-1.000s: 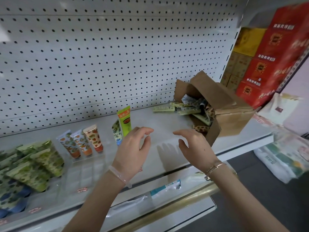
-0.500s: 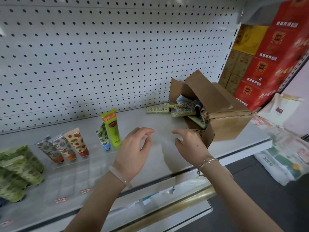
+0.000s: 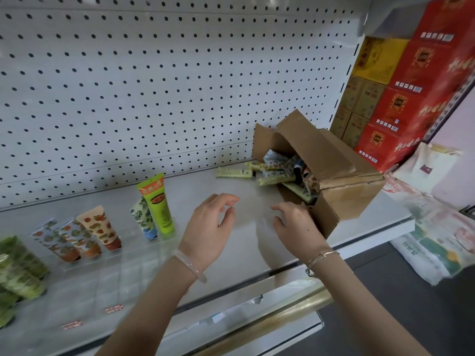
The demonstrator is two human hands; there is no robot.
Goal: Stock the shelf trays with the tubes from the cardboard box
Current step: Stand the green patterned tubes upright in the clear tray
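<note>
Hovering just above the shelf (image 3: pixel 205 186), near its front edge, the left hand (image 3: pixel 210 227) and right hand (image 3: pixel 295 222) face each other with fingers half curled and thumbs apart. Something faint and clear seems to span the gap between them, perhaps a transparent tray, but I cannot tell whether either hand grips anything.

The cardboard box (image 3: pixel 341 181) lies on its side at the right end of the shelf with its mouth open to the left, and the right hand is just beside its front corner. Tubes (image 3: pixel 275 178) spill out of it in a jumble. One pale tube (image 3: pixel 232 172) lies flat near the back edge, with its long axis along the shelf, its crimped end to the left and what looks like its cap toward the box.

Toward the left end, clear trays (image 3: pixel 123 276) hold tubes standing cap down and leaning back, among them a green tube (image 3: pixel 156 201).

This looks like the fetching step. The next move calls for taking a spilled tube by its middle, turning it cap down and seating it in a free tray slot.
</note>
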